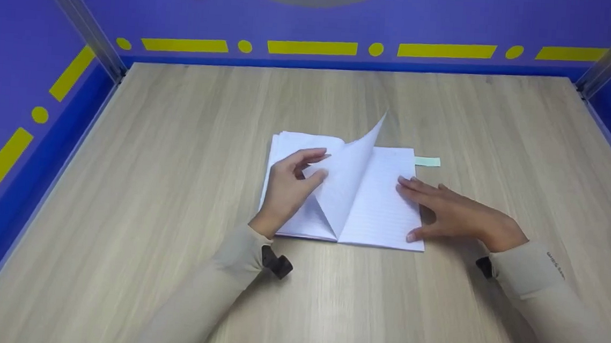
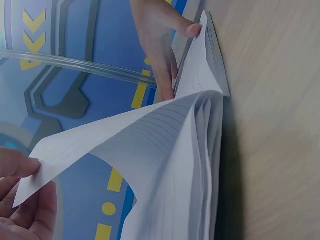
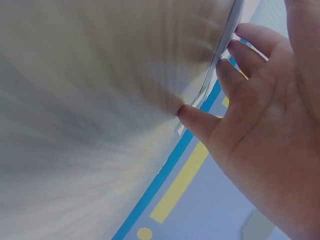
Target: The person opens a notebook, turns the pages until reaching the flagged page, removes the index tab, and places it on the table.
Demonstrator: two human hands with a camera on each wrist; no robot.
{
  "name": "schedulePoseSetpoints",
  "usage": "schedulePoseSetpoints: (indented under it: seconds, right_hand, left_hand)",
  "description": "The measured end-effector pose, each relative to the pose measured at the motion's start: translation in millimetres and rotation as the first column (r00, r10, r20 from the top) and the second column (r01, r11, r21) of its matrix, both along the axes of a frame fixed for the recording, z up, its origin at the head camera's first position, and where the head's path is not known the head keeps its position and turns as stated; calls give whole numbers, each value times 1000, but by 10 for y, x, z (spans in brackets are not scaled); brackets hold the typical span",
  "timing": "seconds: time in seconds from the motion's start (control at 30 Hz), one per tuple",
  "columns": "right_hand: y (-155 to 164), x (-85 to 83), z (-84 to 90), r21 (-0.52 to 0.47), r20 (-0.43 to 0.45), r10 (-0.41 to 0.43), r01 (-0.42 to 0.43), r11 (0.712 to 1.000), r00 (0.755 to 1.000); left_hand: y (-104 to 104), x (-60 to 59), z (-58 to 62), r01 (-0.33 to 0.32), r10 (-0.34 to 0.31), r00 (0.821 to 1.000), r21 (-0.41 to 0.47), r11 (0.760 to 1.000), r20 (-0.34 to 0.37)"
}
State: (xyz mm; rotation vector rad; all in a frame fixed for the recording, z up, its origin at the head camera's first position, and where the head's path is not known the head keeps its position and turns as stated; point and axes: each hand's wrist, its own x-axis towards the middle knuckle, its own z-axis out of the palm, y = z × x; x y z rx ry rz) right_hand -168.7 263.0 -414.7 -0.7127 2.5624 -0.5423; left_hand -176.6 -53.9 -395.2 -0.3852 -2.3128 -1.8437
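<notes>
A: Notebook (image 1: 344, 196) open in the middle of the tabletop (image 1: 179, 130) in the head view, spine running away from the person. Which hand has the loose page?

B: The left hand (image 1: 288, 189) pinches that page (image 1: 351, 174) between thumb and fingers. The sheet stands up over the spine, its free corner pointing to the far wall. The right hand (image 1: 453, 214) lies flat on the right-hand leaf, fingers straight, holding it down, so the page stands between the two hands and the left is the nearer

A: And the green tab (image 1: 427, 161)?

B: It sticks out past the far right corner of the notebook, just beyond the right fingertips; what it is fixed to is hidden

A: Left wrist view?

B: The page (image 2: 125, 145) bows from the left fingers (image 2: 22, 165) at the lower left edge across to the stack of sheets. The right hand (image 2: 160, 35) shows at the top, thumb on the edge of the right leaf. Most of the left hand is cut off

A: Right wrist view?

B: The right hand (image 3: 260, 135) fills the right side, fingers spread, tips at the paper edge (image 3: 220, 55). The tabletop is smeared with blur, and the page does not show
</notes>
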Motion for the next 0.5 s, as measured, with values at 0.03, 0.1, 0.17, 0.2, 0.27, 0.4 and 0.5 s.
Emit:
schedulePoseSetpoints:
  seconds: [0.03, 0.1, 0.17, 0.2, 0.27, 0.4, 0.5]
  right_hand:
    - [0, 1, 2, -1, 3, 0, 0, 1000, 1000]
    - [1, 5, 9, -5, 8, -3, 3, 1000, 1000]
    - [0, 7, 18, -9, 12, -4, 4, 1000, 1000]
    - [0, 7, 20, -10, 14, -4, 4, 1000, 1000]
    - [0, 8, 24, -10, 18, -7, 7, 1000, 1000]
    - [-2, 4, 22, -6, 20, -8, 8, 1000, 1000]
    - [-4, -1, 17, -2, 19, -9, 9, 1000, 1000]
  left_hand:
    - [-19, -4, -7, -5, 5, 1000, 3, 1000, 5]
    - [-57, -9, -21, -11, 11, 1000, 10, 1000, 12]
    - [-94, -8, -33, -20, 20, 1000, 6, 1000, 13]
    - [-112, -6, -39, -24, 24, 1000, 5, 1000, 13]
    - [-149, -1, -51, -35, 35, 999, -2, 999, 14]
    - [-216, 11, -85, -58, 58, 998, -11, 998, 23]
    - [-263, 19, -122, -69, 69, 997, -17, 997, 37]
